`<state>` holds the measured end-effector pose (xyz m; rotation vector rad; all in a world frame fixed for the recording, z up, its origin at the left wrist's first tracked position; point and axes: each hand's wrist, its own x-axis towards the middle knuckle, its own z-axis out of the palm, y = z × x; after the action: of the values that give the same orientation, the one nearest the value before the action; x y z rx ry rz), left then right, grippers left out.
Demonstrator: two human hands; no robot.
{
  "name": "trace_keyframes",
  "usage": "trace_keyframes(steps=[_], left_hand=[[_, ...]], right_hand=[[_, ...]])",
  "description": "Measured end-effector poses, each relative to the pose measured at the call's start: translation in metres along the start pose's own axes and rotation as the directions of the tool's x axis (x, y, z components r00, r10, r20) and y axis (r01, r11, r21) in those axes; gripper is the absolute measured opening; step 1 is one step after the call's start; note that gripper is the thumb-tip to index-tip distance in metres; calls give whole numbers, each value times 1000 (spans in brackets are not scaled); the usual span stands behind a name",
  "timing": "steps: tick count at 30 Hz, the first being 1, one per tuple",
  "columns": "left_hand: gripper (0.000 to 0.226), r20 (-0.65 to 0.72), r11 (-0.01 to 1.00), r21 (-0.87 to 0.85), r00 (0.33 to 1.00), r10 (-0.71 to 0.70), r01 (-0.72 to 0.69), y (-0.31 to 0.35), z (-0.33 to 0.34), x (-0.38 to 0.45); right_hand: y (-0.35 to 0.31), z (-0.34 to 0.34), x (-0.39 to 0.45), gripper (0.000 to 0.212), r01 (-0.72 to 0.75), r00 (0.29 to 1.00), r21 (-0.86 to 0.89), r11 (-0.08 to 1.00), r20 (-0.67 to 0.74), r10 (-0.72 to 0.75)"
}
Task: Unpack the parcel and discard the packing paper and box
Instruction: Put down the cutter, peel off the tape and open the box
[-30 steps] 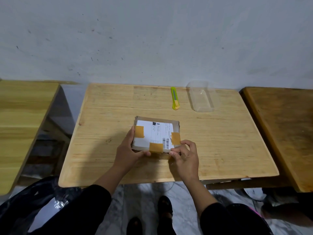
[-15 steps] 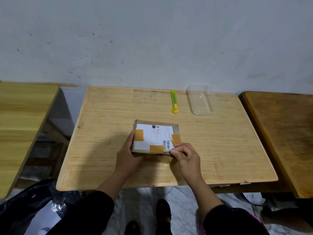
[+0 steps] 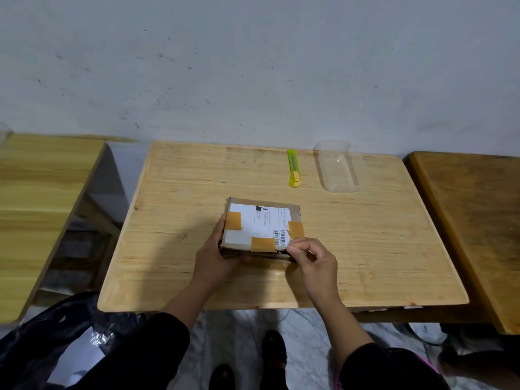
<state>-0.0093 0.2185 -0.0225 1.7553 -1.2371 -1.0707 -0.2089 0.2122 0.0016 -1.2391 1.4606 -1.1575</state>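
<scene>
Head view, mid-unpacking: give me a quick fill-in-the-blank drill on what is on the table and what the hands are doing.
1. The brown cardboard parcel carries a white shipping label fixed with ____ pieces of tan tape.
2. The yellow-green utility knife lies to the ____ of the clear plastic container.
3. The left hand holds the parcel's ____ side.
4. The right hand pinches at the parcel's near ____ corner.

Missing words: three; left; left; right
</scene>
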Motion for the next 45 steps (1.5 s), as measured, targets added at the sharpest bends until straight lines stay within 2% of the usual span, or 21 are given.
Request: trace_keyframes(steps=[6,12,17,26,32,35,38,42,45], left_hand=[[104,40,999,-38,999,-27,28,1,-2,-1],[105,13,999,-41,1000,-21,22,0,2,-2],[105,8,999,-41,1000,-20,20,-1,3,-2],[104,-1,1000,-13,1000,-25,25,5,2,-2],[96,-3,999,14,999,-42,42,3,2,0],[100,13,1000,-9,1000,-7,7,5,2,-1],[105,20,999,-27,1000,-22,23,4,2,0],[112,20,999,-15,999,-41,42,2,2,2],[100,-1,998,-10,998,-62,62,6,5,1]], right_hand=[[1,-4,1,23,14,1000,-24,1000,24,-14],[6,-14,-3,35,39,995,-135,990,93,-27],[2,-16,1,21,-4,998,-99,995,57,9],[-18,-14,14,35,96,995,-148,984,4,-96],[-48,-14,49,22,124,991,-115,986,-40,-129],[-56,-13,75,13,111,994,-126,986,0,-112],[-56,-14,97,23,88,991,-105,991,112,-77],[-59,-11,118,49,70,975,-127,989,217,-42],[-52,-7,128,58,73,964,-242,968,267,-6]])
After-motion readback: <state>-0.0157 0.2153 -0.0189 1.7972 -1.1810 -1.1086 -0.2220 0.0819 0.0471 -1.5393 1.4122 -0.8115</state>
